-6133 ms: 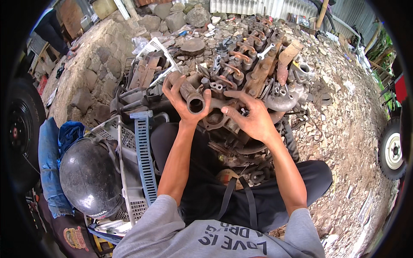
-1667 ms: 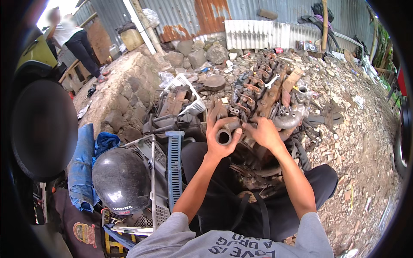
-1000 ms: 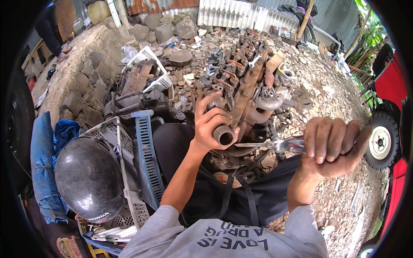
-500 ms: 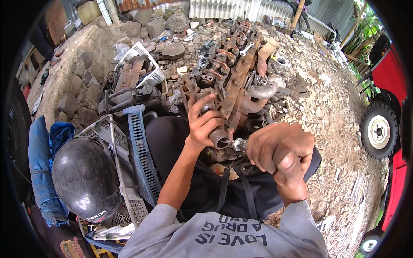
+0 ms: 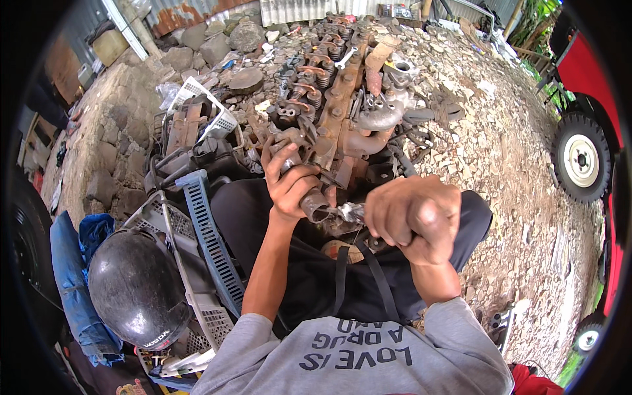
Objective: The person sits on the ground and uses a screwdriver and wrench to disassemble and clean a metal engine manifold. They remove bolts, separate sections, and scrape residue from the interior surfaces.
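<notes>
Plainly, both hands are closed on something. The left hand (image 5: 288, 191) is half curled, its fingers wrapped across the far side of a rusty brown, tube-shaped metal fitting (image 5: 311, 200) and its thumb lying along the near side, so the grip is firm but rounded rather than a full fist. The fitting sits tilted above the lap, between the person's knees, with its round open end turned down toward the body and toward the right hand (image 5: 413, 217).

That right hand is folded into a tight fist around a shiny, see-through tool handle (image 5: 353, 212), which pokes out on the left side of the knuckles (the rest of it is hidden inside the fingers). The exposed end of the handle is right by the fitting's open mouth; whether the two touch, I cannot tell.

Beyond the hands stretches a long, rusty engine block with a row of coil springs (image 5: 336, 99), and on it lies a silver open-ended wrench (image 5: 346, 58). To the left stand a blue slotted plastic crate panel (image 5: 209, 238) and, beside it, a scuffed, glossy black helmet (image 5: 135, 286).
</notes>
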Motion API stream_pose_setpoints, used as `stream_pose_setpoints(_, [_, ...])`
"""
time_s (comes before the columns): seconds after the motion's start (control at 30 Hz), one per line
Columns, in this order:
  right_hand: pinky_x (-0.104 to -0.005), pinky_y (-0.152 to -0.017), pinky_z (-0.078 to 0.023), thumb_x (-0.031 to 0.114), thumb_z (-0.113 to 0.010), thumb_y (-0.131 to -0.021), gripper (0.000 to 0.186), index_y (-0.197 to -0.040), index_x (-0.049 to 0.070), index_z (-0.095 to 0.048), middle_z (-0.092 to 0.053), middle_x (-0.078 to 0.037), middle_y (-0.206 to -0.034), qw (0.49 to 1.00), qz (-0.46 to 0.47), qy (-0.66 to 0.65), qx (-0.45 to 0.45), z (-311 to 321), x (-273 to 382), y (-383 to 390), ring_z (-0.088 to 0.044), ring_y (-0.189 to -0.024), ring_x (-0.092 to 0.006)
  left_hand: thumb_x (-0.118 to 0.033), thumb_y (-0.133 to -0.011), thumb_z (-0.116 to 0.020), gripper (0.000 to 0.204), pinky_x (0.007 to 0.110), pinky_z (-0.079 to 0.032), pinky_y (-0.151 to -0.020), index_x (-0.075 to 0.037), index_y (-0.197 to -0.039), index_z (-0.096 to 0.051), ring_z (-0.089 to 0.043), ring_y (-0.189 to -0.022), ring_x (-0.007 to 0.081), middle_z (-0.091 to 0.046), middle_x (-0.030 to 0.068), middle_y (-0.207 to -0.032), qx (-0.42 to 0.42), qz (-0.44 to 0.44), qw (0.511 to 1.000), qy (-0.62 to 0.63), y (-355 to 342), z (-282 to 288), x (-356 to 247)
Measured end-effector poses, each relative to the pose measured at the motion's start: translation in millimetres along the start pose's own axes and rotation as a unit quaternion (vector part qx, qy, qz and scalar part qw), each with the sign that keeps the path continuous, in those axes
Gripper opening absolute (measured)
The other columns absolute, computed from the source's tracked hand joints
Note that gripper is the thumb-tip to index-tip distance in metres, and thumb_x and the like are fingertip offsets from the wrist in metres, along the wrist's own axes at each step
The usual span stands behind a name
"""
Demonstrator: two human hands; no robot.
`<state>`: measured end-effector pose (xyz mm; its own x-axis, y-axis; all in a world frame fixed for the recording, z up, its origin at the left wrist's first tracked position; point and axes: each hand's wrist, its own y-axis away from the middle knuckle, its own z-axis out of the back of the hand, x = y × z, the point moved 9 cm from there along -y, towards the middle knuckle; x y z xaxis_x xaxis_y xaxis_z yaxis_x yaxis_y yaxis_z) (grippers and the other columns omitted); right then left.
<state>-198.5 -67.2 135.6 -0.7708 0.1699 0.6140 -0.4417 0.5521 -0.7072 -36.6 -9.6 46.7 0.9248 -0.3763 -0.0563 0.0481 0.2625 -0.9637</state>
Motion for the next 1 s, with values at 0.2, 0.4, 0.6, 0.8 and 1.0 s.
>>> stream_pose_setpoints(0.2, [-0.0326, -0.042, -0.044, 0.026, -0.051, -0.103, 0.055, -0.052, 0.006, -0.042, -0.047, -0.003, -0.046, 0.99, 0.066, -0.123, -0.037, 15, 29, 6, -0.049, -0.038, -0.0169, -0.026, -0.073, -0.079, 0.025, 0.05, -0.041, -0.102, -0.009, -0.067, -0.06, -0.054, -0.119, 0.0371, -0.069, 0.0023, -0.076, 0.005, -0.003, 1.0, -0.005, 4, 0, -1])
stream_pose_setpoints(0.4, [-0.0314, -0.043, -0.044, 0.01, -0.053, -0.098, 0.042, -0.056, 0.001, -0.05, -0.051, -0.005, -0.05, 0.995, 0.056, -0.058, -0.051, 11, 14, 11, -0.049, -0.04, -0.0184, -0.028, -0.075, -0.08, 0.028, 0.05, -0.041, -0.103, -0.008, -0.068, -0.061, -0.054, -0.119, 0.0376, -0.069, 0.0034, -0.076, 0.0, -0.01, 1.0, -0.01, 1, 1, -4])
stream_pose_setpoints(0.6, [-0.0301, -0.04, -0.041, 0.02, -0.044, -0.104, 0.047, -0.059, 0.007, -0.05, -0.044, -0.001, -0.044, 0.994, 0.061, 0.091, -0.024, 4, 1, 17, -0.043, -0.036, -0.0141, -0.023, -0.076, -0.077, 0.023, 0.05, -0.041, -0.103, -0.008, -0.07, -0.061, -0.055, -0.118, 0.0383, -0.069, 0.0031, -0.076, 0.0, -0.027, 1.0, -0.012, 4, -2, -6])
stream_pose_setpoints(0.8, [-0.0337, -0.04, -0.041, 0.015, -0.043, -0.105, 0.053, -0.052, 0.004, -0.044, -0.042, -0.006, -0.043, 0.993, 0.008, 0.089, -0.083, 17, -11, 17, -0.044, -0.037, -0.0184, -0.024, -0.08, -0.073, 0.023, 0.05, -0.04, -0.103, -0.007, -0.07, -0.061, -0.055, -0.119, 0.0386, -0.07, 0.004, -0.078, 0.004, -0.021, 0.999, -0.023, 3, -3, -8])
stream_pose_setpoints(1.0, [-0.0328, -0.039, -0.039, 0.02, -0.044, -0.106, 0.054, -0.054, 0.006, -0.039, -0.038, -0.003, -0.041, 0.992, 0.034, -0.003, -0.119, 22, 8, 11, -0.039, -0.034, -0.0158, -0.029, -0.079, -0.074, 0.025, 0.05, -0.039, -0.105, -0.008, -0.073, -0.062, -0.055, -0.119, 0.0378, -0.07, 0.0038, -0.078, 0.006, -0.013, 0.999, -0.032, 8, -3, -7])
